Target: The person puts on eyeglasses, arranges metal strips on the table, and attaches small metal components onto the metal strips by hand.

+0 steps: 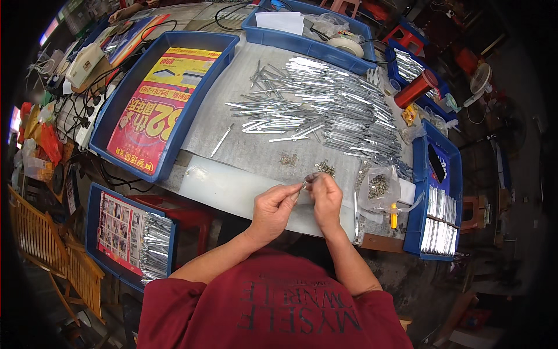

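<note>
My left hand [272, 208] and my right hand [325, 200] meet over the front of the table, fingertips pinched together. Something tiny and pale shows between them, too small to name. Just beyond my right fingers lies a heap of small metal fittings [326, 168]. Left of it, a thinner scatter of tiny brassy pieces [287, 158] rests on the grey sheet. Farther back spreads a big pile of flat silvery metal strips [349, 107]. One single strip [222, 140] lies apart to the left. Under my hands is a whitish translucent board [224, 185].
A clear bag of small metal parts [379, 187] sits right of my hands, near a yellow-handled tool [393, 216]. Blue trays stand left [164, 116], at the back [267, 36] and right [412, 230]. A lower-left tray [93, 232] holds strips. A red cylinder [415, 89] leans at back right.
</note>
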Tool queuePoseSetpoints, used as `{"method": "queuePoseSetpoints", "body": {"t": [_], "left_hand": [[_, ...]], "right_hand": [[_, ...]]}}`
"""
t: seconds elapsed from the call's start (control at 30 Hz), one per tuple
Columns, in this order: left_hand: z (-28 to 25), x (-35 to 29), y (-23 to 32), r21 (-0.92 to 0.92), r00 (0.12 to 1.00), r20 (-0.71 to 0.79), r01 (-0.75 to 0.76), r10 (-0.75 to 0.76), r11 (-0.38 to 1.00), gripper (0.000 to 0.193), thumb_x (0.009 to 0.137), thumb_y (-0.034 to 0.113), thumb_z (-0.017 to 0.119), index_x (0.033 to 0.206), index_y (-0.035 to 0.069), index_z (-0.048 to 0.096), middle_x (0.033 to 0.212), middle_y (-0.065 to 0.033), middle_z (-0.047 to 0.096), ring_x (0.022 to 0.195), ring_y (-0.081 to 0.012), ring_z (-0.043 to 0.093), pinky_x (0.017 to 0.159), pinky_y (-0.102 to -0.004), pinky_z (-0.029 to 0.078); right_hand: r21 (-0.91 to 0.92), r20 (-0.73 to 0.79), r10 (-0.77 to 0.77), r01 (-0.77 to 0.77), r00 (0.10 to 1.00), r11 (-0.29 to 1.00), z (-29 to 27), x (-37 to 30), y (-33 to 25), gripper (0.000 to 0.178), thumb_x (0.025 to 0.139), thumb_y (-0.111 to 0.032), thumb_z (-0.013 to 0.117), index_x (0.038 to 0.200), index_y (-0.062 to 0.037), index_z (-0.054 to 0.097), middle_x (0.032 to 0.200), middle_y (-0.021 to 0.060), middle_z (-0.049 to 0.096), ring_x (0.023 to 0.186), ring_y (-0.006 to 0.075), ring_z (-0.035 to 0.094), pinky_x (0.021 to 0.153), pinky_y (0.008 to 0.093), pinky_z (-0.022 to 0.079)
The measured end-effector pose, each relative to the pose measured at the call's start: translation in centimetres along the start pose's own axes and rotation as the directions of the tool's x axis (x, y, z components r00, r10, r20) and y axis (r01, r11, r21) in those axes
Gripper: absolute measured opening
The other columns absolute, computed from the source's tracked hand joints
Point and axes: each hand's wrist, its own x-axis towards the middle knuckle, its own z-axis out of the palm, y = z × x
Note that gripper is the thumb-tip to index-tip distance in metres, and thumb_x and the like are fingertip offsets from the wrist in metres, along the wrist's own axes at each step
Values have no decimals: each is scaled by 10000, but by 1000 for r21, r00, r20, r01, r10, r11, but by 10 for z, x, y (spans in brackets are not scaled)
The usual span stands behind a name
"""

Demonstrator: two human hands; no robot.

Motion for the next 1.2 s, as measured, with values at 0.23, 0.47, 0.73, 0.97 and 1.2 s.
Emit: {"method": "queuePoseSetpoints", "body": {"t": [0.23,0.47,0.73,0.97,1.2], "left_hand": [[0,1,3,9,1000,14,13,-14,1000,192,815,7,512,996,-3,576,737,-18,532,585,-35,431,494,-165,351],[2,-2,2,-95,999,17,49,-47,994,197,815,7,513,1003,4,574,727,-9,527,554,-25,403,478,-160,334],[3,-3,3,-184,992,-1,120,-122,976,199,818,13,515,1009,13,572,722,-5,529,553,-18,399,469,-154,322],[3,-3,3,-191,985,-14,166,-172,967,173,799,8,528,961,-12,585,737,-56,568,629,-88,502,554,-210,416],[4,-1,4,80,997,0,-78,78,994,191,771,-9,541,956,-12,586,655,-76,532,574,-115,494,496,-235,394]], "right_hand": [[43,-11,165,-164,986,986,-4,1,-1,134,824,-105,539,864,22,525,762,23,531,673,64,497,617,200,416],[56,-23,-3,4,1000,998,-1,-3,4,169,834,-155,529,850,14,529,725,25,529,611,58,477,543,182,397],[-224,44,-228,232,973,947,4,-10,2,106,826,-95,530,832,10,517,719,-18,497,616,34,413,529,164,343],[-325,44,-203,206,978,923,6,-13,0,112,834,-103,514,818,8,504,699,-24,469,609,33,386,525,173,338],[-334,-22,-247,225,969,915,5,-17,0,109,808,-88,520,763,8,494,633,76,495,550,145,460,497,263,380]]}}
